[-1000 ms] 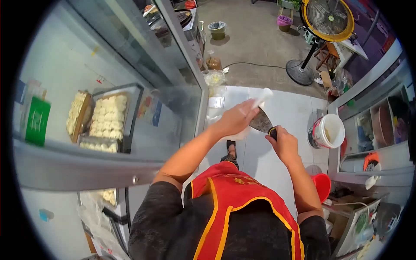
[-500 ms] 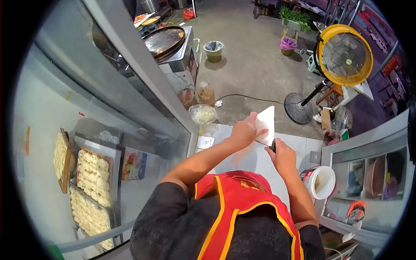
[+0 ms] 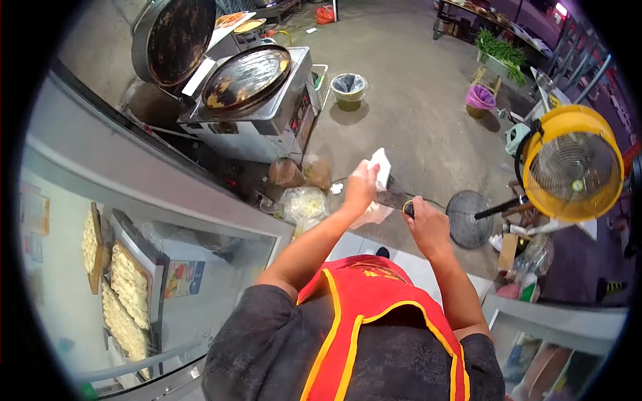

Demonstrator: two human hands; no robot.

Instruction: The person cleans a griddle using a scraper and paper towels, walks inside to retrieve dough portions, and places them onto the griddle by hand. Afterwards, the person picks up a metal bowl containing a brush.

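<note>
My left hand [image 3: 362, 185] pinches a white wipe [image 3: 382, 167], either paper or cloth, at the far end of a knife. The knife [image 3: 393, 198] has a broad dark blade, pointing left across my front. Its black handle [image 3: 408, 208] is wrapped in the fingers of my right hand [image 3: 431, 230]. Part of the blade is covered by the wipe and my left hand. Beneath the blade a pale, thin sheet [image 3: 373, 214] shows, its material unclear. Both arms reach forward past my red apron [image 3: 374, 287].
Left of me a glass door [image 3: 221, 254] stands before trays of dough pieces [image 3: 130, 284]. Ahead are a round griddle [image 3: 247, 77], a lined bin [image 3: 349, 90] and filled plastic bags [image 3: 304, 204]. A yellow fan [image 3: 572, 164] stands right, its base [image 3: 466, 217] on the floor.
The view has swung, bringing more of the griddle into sight. The wipe looks more bunched, and the knife's dark blade now shows between my hands.
</note>
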